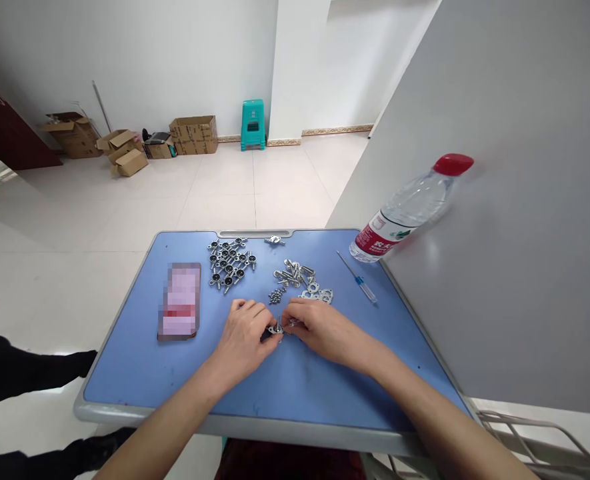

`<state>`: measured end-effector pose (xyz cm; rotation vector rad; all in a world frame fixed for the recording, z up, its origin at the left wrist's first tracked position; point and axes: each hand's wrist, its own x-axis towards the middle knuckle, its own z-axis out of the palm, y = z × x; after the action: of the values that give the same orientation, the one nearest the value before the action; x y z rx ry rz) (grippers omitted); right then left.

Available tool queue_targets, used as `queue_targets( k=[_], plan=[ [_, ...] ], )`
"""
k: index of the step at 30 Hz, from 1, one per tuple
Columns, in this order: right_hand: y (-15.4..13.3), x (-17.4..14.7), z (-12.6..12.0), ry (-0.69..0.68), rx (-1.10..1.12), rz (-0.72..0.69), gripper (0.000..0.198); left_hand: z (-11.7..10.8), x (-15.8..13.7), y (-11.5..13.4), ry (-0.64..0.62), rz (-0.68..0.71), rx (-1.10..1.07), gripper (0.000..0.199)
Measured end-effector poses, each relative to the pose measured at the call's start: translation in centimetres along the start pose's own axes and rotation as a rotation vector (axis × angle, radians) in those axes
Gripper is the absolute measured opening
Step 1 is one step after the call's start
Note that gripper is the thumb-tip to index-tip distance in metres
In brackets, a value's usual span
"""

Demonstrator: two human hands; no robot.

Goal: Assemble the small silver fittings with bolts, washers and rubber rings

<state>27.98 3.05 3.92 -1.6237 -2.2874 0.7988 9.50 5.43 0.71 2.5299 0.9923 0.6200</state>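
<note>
At the front middle of the blue table (139, 373), my left hand (245, 333) is closed on a small silver metal fitting (276, 329) with a flange. My right hand (319, 327) meets it from the other side, fingers pinched at the fitting; whatever lies between those fingertips is too small to name. Just beyond my hands is a little heap of tiny dark metal pieces (277, 295). Flat silver plates with holes (325, 294) lie past my right knuckles, and loose silver levers or pins (295, 272) behind them. Several fittings with black round centres (229, 264) are grouped farther left.
A phone (181, 300) lies on the left. One silver fitting (275, 240) sits near the far edge. On the right are a blue-handled screwdriver (359, 279) and a red-capped water bottle (399, 217) beside a grey panel (525, 233). Someone's dark-clothed leg (25, 367) shows at left.
</note>
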Motion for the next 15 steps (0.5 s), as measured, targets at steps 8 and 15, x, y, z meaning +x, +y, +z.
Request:
queue_targets(
  k=[8,15],
  plan=[
    [-0.31,0.65,-0.18,-0.014,-0.028,0.007,0.017,-0.02,-0.11,0.12,-0.011,-0.001,0.022,0.012],
    [-0.9,0.65,-0.84,-0.058,0.071,0.111,0.015,-0.11,-0.15,0.23,-0.004,-0.008,0.008,0.012]
  ],
)
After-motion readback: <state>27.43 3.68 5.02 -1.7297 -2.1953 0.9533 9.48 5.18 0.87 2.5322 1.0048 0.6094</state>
